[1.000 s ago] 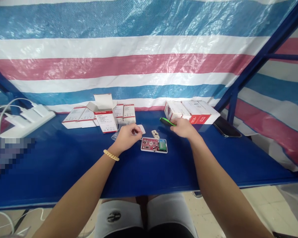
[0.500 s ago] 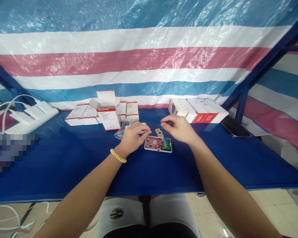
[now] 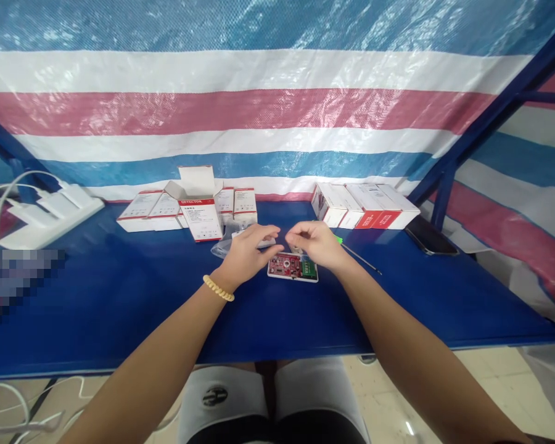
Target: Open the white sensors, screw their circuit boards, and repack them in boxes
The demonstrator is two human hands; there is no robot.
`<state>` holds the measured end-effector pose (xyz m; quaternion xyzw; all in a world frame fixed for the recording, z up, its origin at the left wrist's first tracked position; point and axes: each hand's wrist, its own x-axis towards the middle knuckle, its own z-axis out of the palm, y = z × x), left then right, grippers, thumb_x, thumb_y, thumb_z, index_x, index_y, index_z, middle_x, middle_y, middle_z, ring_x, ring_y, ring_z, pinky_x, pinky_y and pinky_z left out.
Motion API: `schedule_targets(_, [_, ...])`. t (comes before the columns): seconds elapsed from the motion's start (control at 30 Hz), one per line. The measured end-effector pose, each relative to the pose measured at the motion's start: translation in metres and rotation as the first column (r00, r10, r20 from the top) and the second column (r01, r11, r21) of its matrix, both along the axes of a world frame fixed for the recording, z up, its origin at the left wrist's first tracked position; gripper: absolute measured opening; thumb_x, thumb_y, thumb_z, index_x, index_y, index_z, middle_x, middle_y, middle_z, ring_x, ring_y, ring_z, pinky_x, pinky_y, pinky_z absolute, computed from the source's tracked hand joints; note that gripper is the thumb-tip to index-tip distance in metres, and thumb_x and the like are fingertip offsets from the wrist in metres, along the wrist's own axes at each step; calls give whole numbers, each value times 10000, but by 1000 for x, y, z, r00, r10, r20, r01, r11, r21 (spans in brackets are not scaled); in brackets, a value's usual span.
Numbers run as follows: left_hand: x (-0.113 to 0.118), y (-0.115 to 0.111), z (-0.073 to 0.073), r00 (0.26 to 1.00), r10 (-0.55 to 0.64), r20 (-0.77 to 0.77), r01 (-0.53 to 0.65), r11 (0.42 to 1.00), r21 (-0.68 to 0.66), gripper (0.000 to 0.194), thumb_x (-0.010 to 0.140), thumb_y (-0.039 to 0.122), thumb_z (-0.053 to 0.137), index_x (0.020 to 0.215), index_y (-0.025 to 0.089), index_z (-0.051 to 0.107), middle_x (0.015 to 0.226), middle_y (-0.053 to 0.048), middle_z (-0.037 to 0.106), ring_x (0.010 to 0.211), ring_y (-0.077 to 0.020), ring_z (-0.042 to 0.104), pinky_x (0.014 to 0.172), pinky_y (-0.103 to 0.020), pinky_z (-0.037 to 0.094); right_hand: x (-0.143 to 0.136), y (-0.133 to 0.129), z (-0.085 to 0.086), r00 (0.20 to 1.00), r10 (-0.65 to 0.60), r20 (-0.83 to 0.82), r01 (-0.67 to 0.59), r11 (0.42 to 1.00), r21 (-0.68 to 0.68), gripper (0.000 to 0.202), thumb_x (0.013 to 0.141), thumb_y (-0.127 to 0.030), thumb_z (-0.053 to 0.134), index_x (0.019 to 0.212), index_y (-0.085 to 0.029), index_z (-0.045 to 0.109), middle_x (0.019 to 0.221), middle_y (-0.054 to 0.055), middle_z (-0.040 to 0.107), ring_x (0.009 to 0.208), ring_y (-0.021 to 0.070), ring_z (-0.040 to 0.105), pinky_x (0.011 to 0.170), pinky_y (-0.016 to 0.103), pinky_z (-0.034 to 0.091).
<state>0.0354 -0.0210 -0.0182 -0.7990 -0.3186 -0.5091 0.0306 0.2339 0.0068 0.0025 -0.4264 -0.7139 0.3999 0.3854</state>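
A small device (image 3: 284, 266) with a red circuit board and a green battery in a white case lies on the blue table in front of me. My left hand (image 3: 250, 251) is at its upper left, thumb and fingers apart, with nothing visible between them. Over the upper right edge is my right hand (image 3: 317, 243), its fingertips pinched; what they hold, if anything, is too small to tell. A small beige part (image 3: 296, 250) shows partly under those fingertips. A screwdriver (image 3: 363, 259) lies right of my right hand, its green handle partly hidden. Clear plastic bags (image 3: 222, 248) lie behind my left hand.
An open white and red detector box (image 3: 202, 221) stands at the back left among several closed boxes (image 3: 141, 206). More boxes (image 3: 370, 206) and a dark phone (image 3: 430, 236) are at the right. A white power strip (image 3: 50, 216) with plugs sits far left.
My right hand has moved left and slightly down, over the beige part, uncovering the screwdriver. My left thumb and fingers have spread a little. The view has shifted slightly.
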Motion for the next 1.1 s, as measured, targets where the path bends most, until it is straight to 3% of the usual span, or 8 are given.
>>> schedule_targets(0.13, [-8,3,0,993,3,-119,-11,998,-69,118,865,149,667,977,174,642,918,-44,727,877,-167,687,801,-296,564,18,19,-10,911,-335,241,280,931,235,222,817,-274,562,662,-173,685,635,35,674,621,163,588,639,292,449])
schedule_targets(0.2, [-10,4,1,986,-23,-166,4,993,-118,84,868,147,650,946,178,646,898,-37,722,860,-170,681,786,-300,559,24,25,-15,858,-364,364,289,926,243,197,806,-226,573,690,-180,724,688,41,715,675,179,635,698,299,475])
schedule_targets(0.4, [-13,3,5,966,-87,-244,19,964,-267,87,878,212,626,950,184,665,940,-49,728,886,-191,675,811,-334,546,25,27,-20,791,-273,547,199,961,192,199,822,-239,597,758,-205,783,829,37,773,804,193,692,759,287,489])
schedule_targets(0.53, [-15,0,7,943,-150,-297,29,926,-376,285,855,348,661,1085,180,660,1047,-80,720,975,-228,669,882,-381,531,24,25,-16,785,-260,562,160,962,222,260,847,-261,551,730,-191,772,725,29,743,712,174,655,683,277,458])
schedule_targets(0.63, [-15,-2,8,906,-213,-364,29,892,-452,577,765,495,740,1224,167,616,1171,-117,688,1081,-282,641,969,-439,492,25,22,-9,836,-257,485,174,962,210,257,843,-254,535,742,-177,758,734,32,740,705,172,649,677,278,460])
schedule_targets(0.73, [-16,-2,8,867,-266,-420,14,857,-515,758,689,573,781,1301,178,573,1251,-125,656,1166,-316,599,1031,-469,439,26,15,-1,919,-115,377,80,991,106,201,817,-275,575,785,-173,745,787,34,751,731,178,665,680,277,483])
schedule_targets(1.0, [-17,-1,6,837,-291,-463,-22,828,-560,757,685,560,770,1320,204,559,1227,-97,662,1182,-329,566,1052,-480,345,22,1,11,904,107,413,-125,992,17,162,789,-305,641,816,-172,730,798,43,736,719,161,652,663,272,478])
schedule_targets(1.1, [-18,-1,8,827,-294,-479,-30,828,-560,708,687,513,760,1297,206,571,1188,-83,670,1151,-318,573,1032,-466,338,23,-1,16,874,232,426,-231,971,-54,271,714,-358,732,912,-172,733,845,33,716,748,159,631,651,266,463])
